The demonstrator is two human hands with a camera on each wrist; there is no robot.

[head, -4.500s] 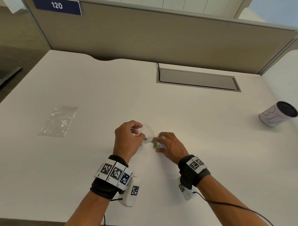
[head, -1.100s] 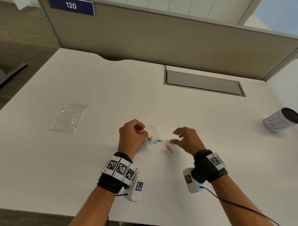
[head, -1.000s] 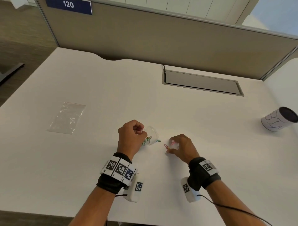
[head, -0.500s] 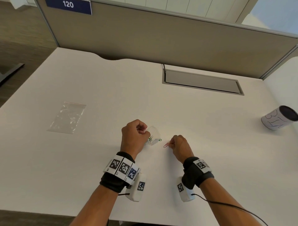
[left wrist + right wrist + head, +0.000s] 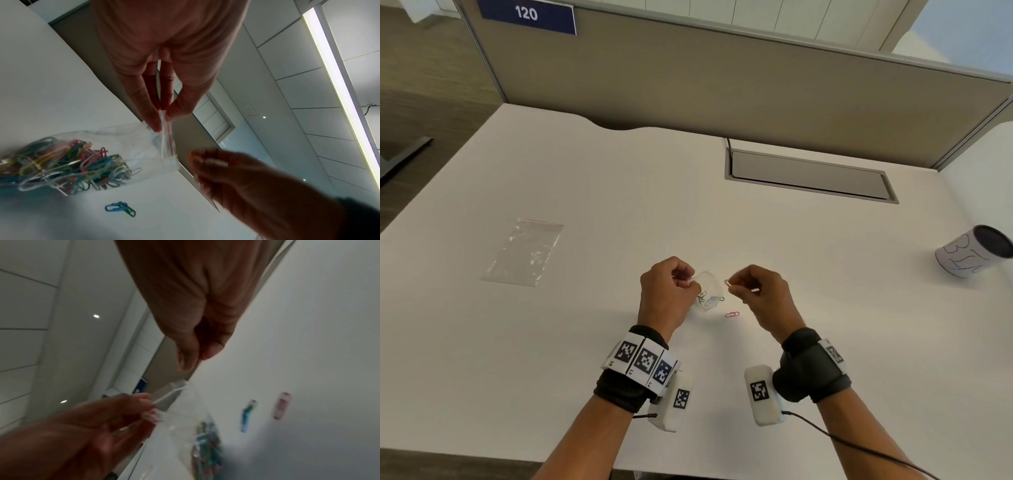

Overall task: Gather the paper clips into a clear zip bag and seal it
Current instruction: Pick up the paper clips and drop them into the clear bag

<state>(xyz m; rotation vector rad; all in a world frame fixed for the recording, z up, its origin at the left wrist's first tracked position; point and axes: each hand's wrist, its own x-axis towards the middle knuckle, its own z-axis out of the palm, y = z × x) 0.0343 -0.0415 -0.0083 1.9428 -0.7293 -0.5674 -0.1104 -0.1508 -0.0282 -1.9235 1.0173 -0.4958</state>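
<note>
Since half a second ago the right hand [image 5: 756, 291] has been raised from the desk [image 5: 722, 222], and an orange clip [image 5: 728, 283] is now pinched in its fingertips just right of the bag's mouth; a pink clip [image 5: 732, 314] has been left lying on the desk below it. The left hand [image 5: 666, 291] has stayed where it was, its thumb and fingers clamped on the red-lined zip edge of the bag [image 5: 131, 146], by which the mouth is held up and open. The bag is of thin, clear, creased plastic; its lower end rests on the desk, and a tangle of looped wire clips [image 5: 61, 162] in many colours is heaped inside. A blue and a green clip [image 5: 120, 208] lie together on the desk just outside it.

A second clear bag [image 5: 524, 253] with a red line at its top lies flat, well apart at the left. "120" is printed in white on a blue plate [image 5: 527, 15] on the far partition. A white cylindrical can [image 5: 974, 251] with dark scrawl, not readable, lies on its side at the far right. Square black-and-white codes are borne on both wristbands.
</note>
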